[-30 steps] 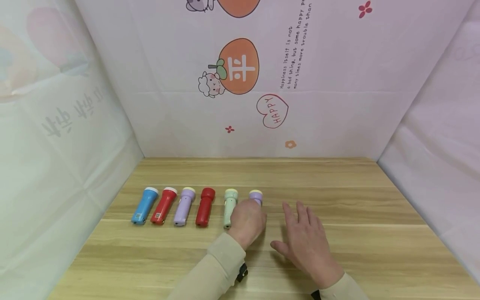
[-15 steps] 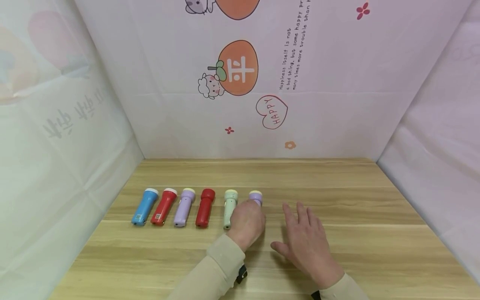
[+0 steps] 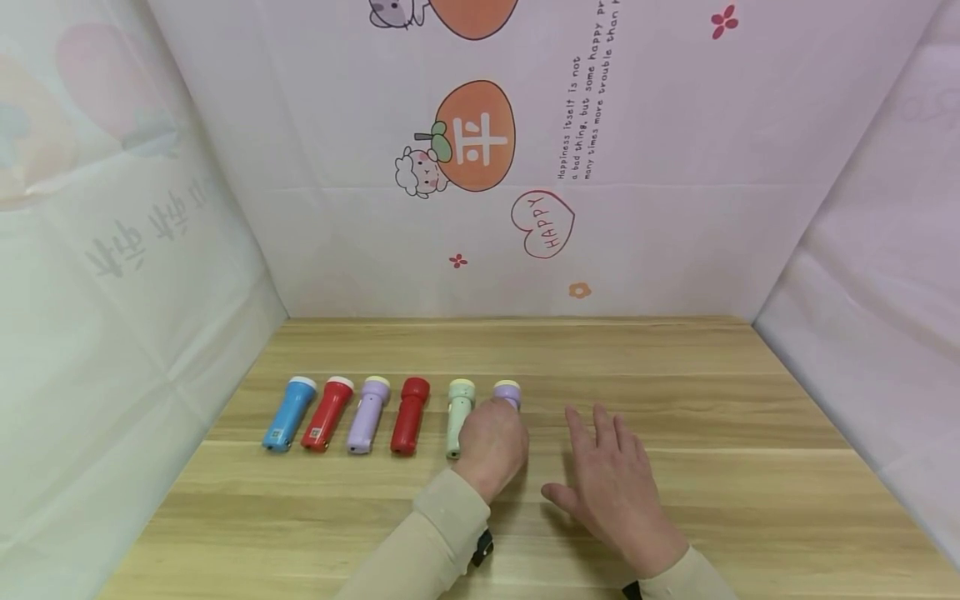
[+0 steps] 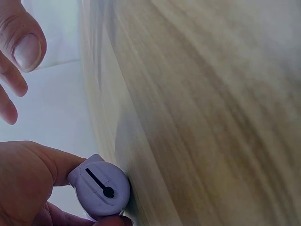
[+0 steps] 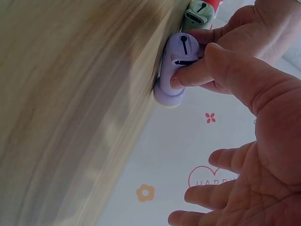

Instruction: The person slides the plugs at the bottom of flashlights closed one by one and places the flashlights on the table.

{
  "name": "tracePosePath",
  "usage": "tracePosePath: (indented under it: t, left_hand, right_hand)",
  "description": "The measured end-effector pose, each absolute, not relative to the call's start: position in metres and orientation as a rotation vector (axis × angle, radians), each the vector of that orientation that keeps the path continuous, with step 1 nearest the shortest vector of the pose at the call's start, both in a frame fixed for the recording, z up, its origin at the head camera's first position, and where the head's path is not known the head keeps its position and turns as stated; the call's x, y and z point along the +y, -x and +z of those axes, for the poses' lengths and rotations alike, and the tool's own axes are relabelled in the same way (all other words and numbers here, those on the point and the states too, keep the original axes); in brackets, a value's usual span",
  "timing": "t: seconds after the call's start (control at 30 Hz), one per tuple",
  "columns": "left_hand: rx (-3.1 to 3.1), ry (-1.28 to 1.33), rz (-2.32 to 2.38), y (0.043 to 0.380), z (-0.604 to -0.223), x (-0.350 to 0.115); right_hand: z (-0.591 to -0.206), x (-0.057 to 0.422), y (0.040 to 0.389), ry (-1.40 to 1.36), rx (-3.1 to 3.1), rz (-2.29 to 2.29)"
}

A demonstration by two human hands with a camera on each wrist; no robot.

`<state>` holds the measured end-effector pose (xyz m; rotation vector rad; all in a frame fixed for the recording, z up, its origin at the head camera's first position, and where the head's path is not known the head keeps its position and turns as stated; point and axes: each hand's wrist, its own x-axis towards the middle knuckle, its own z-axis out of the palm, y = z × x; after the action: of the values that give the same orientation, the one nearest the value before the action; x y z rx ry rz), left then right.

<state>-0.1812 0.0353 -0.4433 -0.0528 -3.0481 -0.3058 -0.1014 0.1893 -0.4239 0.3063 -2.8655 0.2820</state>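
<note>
My left hand (image 3: 493,442) grips a purple flashlight (image 3: 507,392) with a pale yellow lens rim, at the right end of a row on the table. Thumb and fingers close on both sides of its body, as the right wrist view shows. Its tail end with a dark keyhole-shaped slot faces the left wrist camera. Just left of the hand lies a light green flashlight (image 3: 459,412), partly covered by it. My right hand (image 3: 611,487) is spread to the right, fingers extended, holding nothing.
Further left in the row lie a dark red flashlight (image 3: 409,417), another purple flashlight (image 3: 367,417), a red flashlight with a white rim (image 3: 327,415) and a blue flashlight (image 3: 288,415). White printed cloth (image 3: 337,250) walls the wooden table (image 3: 675,358) at the back and sides.
My left hand has shifted slightly left with the purple flashlight, bringing it a little closer to the light green one. The right hand stays in place.
</note>
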Motion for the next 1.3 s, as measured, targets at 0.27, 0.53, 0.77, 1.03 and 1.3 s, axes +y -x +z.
tracePosePath:
  t: [0.27,0.53,0.77,1.03,1.3]
  left_hand:
    - [-2.997,0.106,-0.261,0.181,-0.445,0.035]
    - [-2.981,0.144,-0.305,0.179,-0.446,0.034]
    - [-2.978,0.159,-0.254,0.178,-0.444,0.033]
    - [-2.979,0.138,-0.205,0.175,-0.44,0.033]
    - [-2.931,0.236,-0.113,0.171,-0.428,0.018]
  right_hand:
    - [-0.424,0.189,0.103,-0.3,-2.879,0.303]
    - [-0.425,0.189,0.103,-0.306,-2.869,0.3]
    - [-0.424,0.189,0.101,-0.304,-2.873,0.309]
    - [-0.424,0.188,0.101,-0.298,-2.89,0.301]
    - [-0.423,0.19,0.102,-0.298,-2.899,0.333]
